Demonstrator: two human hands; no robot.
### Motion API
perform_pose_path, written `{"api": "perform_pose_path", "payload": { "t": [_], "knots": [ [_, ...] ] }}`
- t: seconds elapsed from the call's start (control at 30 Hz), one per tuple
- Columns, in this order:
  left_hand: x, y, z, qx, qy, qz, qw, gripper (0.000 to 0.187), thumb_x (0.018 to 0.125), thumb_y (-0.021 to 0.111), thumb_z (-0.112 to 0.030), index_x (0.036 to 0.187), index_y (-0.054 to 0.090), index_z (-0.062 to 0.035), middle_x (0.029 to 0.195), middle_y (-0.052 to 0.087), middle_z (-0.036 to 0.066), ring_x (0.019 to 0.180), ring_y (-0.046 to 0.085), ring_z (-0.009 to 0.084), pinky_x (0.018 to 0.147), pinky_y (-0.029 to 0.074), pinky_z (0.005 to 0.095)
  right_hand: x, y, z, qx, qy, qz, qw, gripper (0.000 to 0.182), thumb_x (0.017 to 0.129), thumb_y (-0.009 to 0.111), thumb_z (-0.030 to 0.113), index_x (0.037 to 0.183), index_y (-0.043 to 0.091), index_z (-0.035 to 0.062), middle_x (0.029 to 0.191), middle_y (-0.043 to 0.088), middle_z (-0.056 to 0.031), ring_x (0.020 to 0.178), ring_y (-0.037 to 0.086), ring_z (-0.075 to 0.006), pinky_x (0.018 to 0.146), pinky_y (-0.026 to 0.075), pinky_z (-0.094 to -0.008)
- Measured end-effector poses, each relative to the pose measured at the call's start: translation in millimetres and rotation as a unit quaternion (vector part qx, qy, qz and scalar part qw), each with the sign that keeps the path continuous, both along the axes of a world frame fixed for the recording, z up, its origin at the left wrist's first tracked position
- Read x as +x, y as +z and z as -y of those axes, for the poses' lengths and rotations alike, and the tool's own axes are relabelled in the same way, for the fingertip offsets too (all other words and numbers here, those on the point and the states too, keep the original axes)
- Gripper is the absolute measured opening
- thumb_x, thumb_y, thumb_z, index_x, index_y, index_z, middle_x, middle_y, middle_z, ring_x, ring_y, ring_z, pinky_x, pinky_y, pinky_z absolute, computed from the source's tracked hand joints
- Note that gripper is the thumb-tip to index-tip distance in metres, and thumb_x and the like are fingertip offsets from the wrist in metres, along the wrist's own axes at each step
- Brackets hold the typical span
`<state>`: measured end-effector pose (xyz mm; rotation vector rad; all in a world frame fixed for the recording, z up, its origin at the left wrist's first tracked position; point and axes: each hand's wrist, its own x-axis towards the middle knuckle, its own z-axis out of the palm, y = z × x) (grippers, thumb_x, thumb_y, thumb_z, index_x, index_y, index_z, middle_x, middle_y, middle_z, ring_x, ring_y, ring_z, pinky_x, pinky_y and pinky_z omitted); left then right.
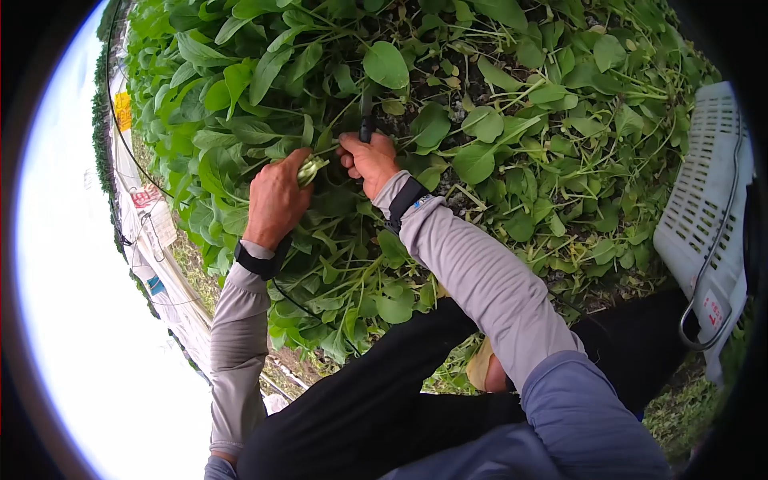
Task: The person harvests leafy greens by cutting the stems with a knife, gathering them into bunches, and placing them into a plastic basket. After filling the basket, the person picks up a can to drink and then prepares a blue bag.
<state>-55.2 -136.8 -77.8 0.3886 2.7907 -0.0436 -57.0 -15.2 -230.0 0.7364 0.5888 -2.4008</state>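
My left hand (278, 198) is closed around a bunch of leafy greens, its pale cut stem ends (310, 170) poking out by the thumb. Just to the right, my right hand (370, 162) grips a knife (366, 120) by its dark handle, with the blade pointing away from me toward the plants. A thin stem appears to run between the two hands. Both hands are over the edge of the standing leafy greens (228, 120). Black straps circle both wrists.
Loose leaves and stems (552, 160) litter the soil to the right. A white slatted plastic crate (704, 176) with a metal handle stands at the far right. My bent leg in black trousers (360, 376) is below. Pale sheeting (152, 232) runs along the left.
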Motion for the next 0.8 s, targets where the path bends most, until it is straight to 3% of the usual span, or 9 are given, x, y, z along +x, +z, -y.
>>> {"api": "perform_pose_path", "payload": {
  "t": [0.07, 0.13, 0.27, 0.37, 0.47, 0.5, 0.57, 0.67, 0.8],
  "knots": [
    [2, 14, -11, 0.017, 0.004, 0.004, 1.0, 0.055, 0.077, 0.074, -0.006, 0.131, 0.063, -0.0105, 0.093, 0.072, 0.023, 0.091, 0.069, 0.0445, 0.08, 0.055, 0.0514, 6, 5, -6, 0.009, -0.018, -0.001, 1.0, 0.017, 0.098, 0.073, 0.015, 0.106, 0.067, 0.0018, 0.084, 0.066, -0.0034, 0.062, 0.056, -0.0073, 0.048, 0.037, -0.0214],
    [10, 48, -39, 0.035, 0.107, 0.046, 0.993, 0.058, 0.08, 0.073, -0.005, 0.137, 0.06, -0.0104, 0.093, 0.073, 0.022, 0.091, 0.07, 0.0438, 0.08, 0.055, 0.0483, 20, 17, -35, 0.032, -0.095, -0.043, 0.994, 0.017, 0.098, 0.073, 0.013, 0.108, 0.067, 0.0011, 0.086, 0.067, -0.0031, 0.062, 0.056, -0.0065, 0.049, 0.039, -0.0209],
    [26, 100, -69, 0.144, 0.059, -0.007, 0.988, 0.049, 0.084, 0.073, -0.006, 0.131, 0.064, -0.0079, 0.094, 0.074, 0.021, 0.088, 0.073, 0.039, 0.079, 0.056, 0.0425, 55, 15, -115, 0.116, -0.125, -0.142, 0.975, 0.023, 0.099, 0.076, 0.019, 0.111, 0.069, 0.0005, 0.084, 0.067, -0.0026, 0.063, 0.054, -0.0046, 0.05, 0.04, -0.0203],
    [38, 127, -90, 0.132, 0.094, -0.024, 0.987, 0.025, 0.086, 0.072, -0.006, 0.111, 0.071, -0.0032, 0.094, 0.076, 0.018, 0.081, 0.075, 0.0275, 0.078, 0.056, 0.0348, 80, 27, -181, 0.108, -0.103, -0.235, 0.96, 0.02, 0.099, 0.075, 0.017, 0.106, 0.072, -0.0009, 0.082, 0.067, -0.0014, 0.061, 0.055, -0.0058, 0.052, 0.043, -0.0214],
    [53, 154, -116, 0.153, 0.077, -0.044, 0.984, 0.025, 0.089, 0.074, -0.004, 0.114, 0.071, -0.0011, 0.095, 0.076, 0.009, 0.085, 0.07, 0.0145, 0.082, 0.055, 0.0301, 91, 49, -233, 0.12, -0.004, -0.29, 0.95, 0.016, 0.098, 0.075, 0.012, 0.107, 0.073, -0.0009, 0.079, 0.065, 0.0014, 0.068, 0.059, -0.008, 0.061, 0.048, -0.023],
    [58, 158, -125, 0.173, 0.087, -0.046, 0.98, 0.025, 0.088, 0.076, -0.005, 0.113, 0.072, -0.0021, 0.096, 0.075, 0.009, 0.087, 0.07, 0.0168, 0.084, 0.054, 0.0315, 89, 50, -239, 0.123, -0.005, -0.294, 0.948, 0.016, 0.098, 0.075, 0.012, 0.107, 0.073, -0.0009, 0.079, 0.065, 0.0014, 0.068, 0.059, -0.008, 0.061, 0.048, -0.023],
    [66, 165, -147, 0.176, 0.076, -0.04, 0.981, 0.023, 0.087, 0.074, -0.005, 0.11, 0.071, -0.0019, 0.092, 0.074, 0.011, 0.081, 0.071, 0.0198, 0.08, 0.055, 0.0329, 84, 51, -248, 0.297, 0.058, -0.366, 0.88, 0.014, 0.097, 0.075, 0.009, 0.107, 0.074, -0.0011, 0.082, 0.066, 0.0007, 0.076, 0.063, -0.0095, 0.069, 0.052, -0.0247],
    [72, 162, -162, 0.169, 0.054, -0.018, 0.984, 0.023, 0.086, 0.072, -0.006, 0.108, 0.07, -0.0018, 0.09, 0.074, 0.014, 0.077, 0.072, 0.0239, 0.075, 0.055, 0.0347, 82, 79, -244, 0.301, 0.011, -0.45, 0.841, 0.013, 0.096, 0.074, 0.006, 0.107, 0.074, -0.0011, 0.091, 0.069, -0.0014, 0.084, 0.065, -0.0106, 0.075, 0.053, -0.0263],
    [61, 121, -152, 0.311, 0.073, 0.142, 0.937, 0.039, 0.083, 0.071, 0.001, 0.122, 0.069, -0.0005, 0.112, 0.076, 0.01, 0.102, 0.07, 0.0164, 0.093, 0.054, 0.032, 90, 104, -218, 0.299, -0.042, -0.487, 0.82, 0.012, 0.093, 0.075, 0.001, 0.105, 0.074, -0.0012, 0.094, 0.068, -0.004, 0.087, 0.066, -0.0111, 0.077, 0.054, -0.0272]
  ]
}}
